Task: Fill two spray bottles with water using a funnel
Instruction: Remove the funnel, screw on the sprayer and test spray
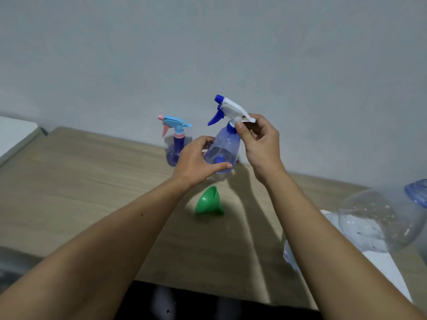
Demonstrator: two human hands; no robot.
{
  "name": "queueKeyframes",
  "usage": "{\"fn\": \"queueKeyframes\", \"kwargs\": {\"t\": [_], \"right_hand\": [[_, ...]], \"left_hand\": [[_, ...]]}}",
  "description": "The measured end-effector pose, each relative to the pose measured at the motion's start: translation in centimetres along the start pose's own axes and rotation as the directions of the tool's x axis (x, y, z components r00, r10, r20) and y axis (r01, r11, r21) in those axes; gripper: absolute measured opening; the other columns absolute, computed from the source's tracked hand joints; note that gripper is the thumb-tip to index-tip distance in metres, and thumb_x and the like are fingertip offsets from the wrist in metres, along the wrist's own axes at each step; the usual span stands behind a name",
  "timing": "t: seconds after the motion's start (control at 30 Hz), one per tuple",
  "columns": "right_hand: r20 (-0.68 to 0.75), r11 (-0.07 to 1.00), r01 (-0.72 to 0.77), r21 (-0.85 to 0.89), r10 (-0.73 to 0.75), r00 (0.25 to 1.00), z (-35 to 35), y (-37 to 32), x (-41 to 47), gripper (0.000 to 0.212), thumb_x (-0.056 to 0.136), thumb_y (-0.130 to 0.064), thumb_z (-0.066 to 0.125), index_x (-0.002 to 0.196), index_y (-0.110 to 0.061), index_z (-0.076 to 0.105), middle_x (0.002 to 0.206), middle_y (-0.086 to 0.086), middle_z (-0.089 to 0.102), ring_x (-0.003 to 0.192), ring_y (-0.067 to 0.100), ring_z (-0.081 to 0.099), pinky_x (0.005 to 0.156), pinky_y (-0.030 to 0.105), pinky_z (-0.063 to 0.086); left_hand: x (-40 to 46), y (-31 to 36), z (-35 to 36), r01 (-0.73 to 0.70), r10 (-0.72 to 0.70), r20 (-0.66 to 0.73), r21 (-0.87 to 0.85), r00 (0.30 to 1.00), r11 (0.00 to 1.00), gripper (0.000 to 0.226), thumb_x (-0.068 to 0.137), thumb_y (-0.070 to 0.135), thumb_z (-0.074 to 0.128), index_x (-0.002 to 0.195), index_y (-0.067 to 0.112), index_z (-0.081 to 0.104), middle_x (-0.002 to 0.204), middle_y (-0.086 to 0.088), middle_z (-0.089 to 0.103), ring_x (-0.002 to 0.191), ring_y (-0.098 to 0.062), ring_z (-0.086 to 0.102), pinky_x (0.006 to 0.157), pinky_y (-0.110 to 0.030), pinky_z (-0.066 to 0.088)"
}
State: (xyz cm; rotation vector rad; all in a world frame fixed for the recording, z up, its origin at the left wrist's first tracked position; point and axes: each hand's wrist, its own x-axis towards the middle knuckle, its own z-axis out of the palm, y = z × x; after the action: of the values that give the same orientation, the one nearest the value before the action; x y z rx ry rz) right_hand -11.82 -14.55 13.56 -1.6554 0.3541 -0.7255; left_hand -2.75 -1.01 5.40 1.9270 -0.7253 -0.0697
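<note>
Holding a clear blue spray bottle (223,153) up off the wooden table (92,181), tilted slightly, nozzle pointing left. Gripped low on the body by the left hand (196,162), fingers curled round the far side and thumb stretched along the near side by the base. Pinched at the top by the right hand (260,139), thumb and fingers closed on the dark blue collar and the back of the white trigger head (233,110), with the blue nozzle tip and blue trigger lever poking out to the left. Looks empty inside, with only a thin dip tube showing through the plastic.

Standing upright on the table just behind and left of the held bottle, partly hidden by the left hand: a second spray bottle (174,146), purple-blue body, light blue head, pink nozzle tip, pink lever and pink collar, close to the grey wall (208,54).

Lying on its side on the table below the hands, between the two forearms: a green funnel (208,202), wide mouth facing up and right, spout towards the lower right.

Resting at the right edge of view: a large clear water jug (379,220) with a blue cap end, tipped over on something white, droplets clinging inside. Cannot tell how much water it holds.
</note>
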Motion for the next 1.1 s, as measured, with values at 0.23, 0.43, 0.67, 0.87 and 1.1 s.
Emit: {"fn": "queueKeyframes", "kwargs": {"t": [0.23,0.43,0.67,0.87,1.1], "right_hand": [[-0.011,0.994,-0.096,-0.045,0.096,0.995,0.5,4.8,1.9,0.013,0.100,-0.016,0.072,0.111,-0.011,0.069,0.087,-0.008,0.074,0.076,-0.004,0.068,0.074,0.016,0.055],[-0.004,0.988,-0.148,-0.052,0.148,0.989,1.2,7.2,2.6,0.015,0.101,-0.014,0.069,0.116,-0.009,0.069,0.098,-0.001,0.075,0.084,-0.002,0.071,0.077,0.017,0.057],[0.014,0.989,-0.138,-0.059,0.139,0.990,1.6,8.3,3.4,0.012,0.105,-0.016,0.064,0.116,-0.019,0.066,0.105,-0.003,0.075,0.094,0.003,0.072,0.081,0.018,0.056],[0.015,0.989,-0.120,-0.080,0.122,0.992,1.7,8.6,3.4,0.016,0.105,-0.018,0.064,0.120,-0.017,0.066,0.108,-0.003,0.075,0.101,0.006,0.072,0.091,0.028,0.060],[-0.022,0.988,-0.138,-0.071,0.137,0.990,1.5,8.1,3.2,0.018,0.103,-0.015,0.067,0.121,-0.013,0.069,0.103,-0.006,0.075,0.089,-0.005,0.070,0.083,0.018,0.056]], "left_hand": [[1.0,-3.4,3.1,0.114,-0.110,0.077,-0.050,0.991,0.992,0.081,0.068,0.047,0.099,0.134,0.023,0.060,0.121,0.015,0.067,0.113,-0.007,0.066,0.101,-0.027,0.057],[1.9,-5.9,3.8,0.160,-0.165,0.119,0.048,0.979,0.986,0.075,0.067,0.054,0.097,0.125,0.027,0.058,0.118,0.011,0.069,0.109,-0.013,0.069,0.098,-0.038,0.062],[2.1,-7.4,4.8,0.160,-0.158,0.070,-0.015,0.985,0.987,0.081,0.067,0.057,0.097,0.128,0.022,0.058,0.122,0.006,0.070,0.113,-0.016,0.070,0.099,-0.044,0.062],[1.7,-7.5,5.1,0.157,-0.154,0.059,-0.052,0.986,0.986,0.098,0.060,0.074,0.088,0.136,0.022,0.056,0.132,0.003,0.068,0.123,-0.019,0.067,0.103,-0.046,0.061],[1.7,-7.1,4.8,0.166,-0.159,0.112,-0.055,0.981,0.985,0.092,0.069,0.058,0.095,0.144,0.025,0.052,0.142,0.006,0.064,0.129,-0.017,0.064,0.108,-0.047,0.058]]}}
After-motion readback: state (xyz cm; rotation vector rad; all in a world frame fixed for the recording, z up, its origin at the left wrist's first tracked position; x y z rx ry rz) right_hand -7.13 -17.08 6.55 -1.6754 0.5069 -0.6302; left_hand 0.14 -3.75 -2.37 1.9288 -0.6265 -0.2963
